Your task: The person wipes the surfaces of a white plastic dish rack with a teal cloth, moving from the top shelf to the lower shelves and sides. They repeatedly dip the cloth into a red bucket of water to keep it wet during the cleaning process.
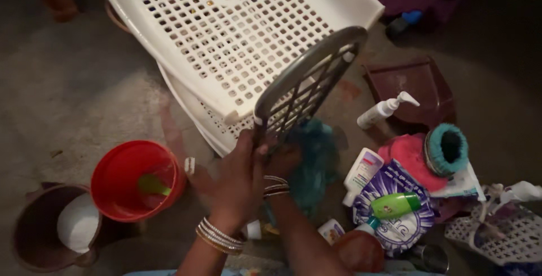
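Note:
My left hand (240, 174) grips the lower edge of a dark grey lattice rack panel (307, 81) that stands tilted upward. Against that panel's lower part, my right hand (285, 160) presses a teal cloth (316, 160). Both wrists wear metal bangles. Behind the panel lie white perforated plastic shelves (226, 33), stacked at a slant on the floor.
A red bucket (121, 166) with a green item inside sits at left, next to a brown pot (34, 225) holding white contents. At right lie a white pump bottle (384, 109), a maroon tray (420, 87), a green bottle (395, 204), a purple packet, a pink-and-teal scrubber and a white basket (502, 236).

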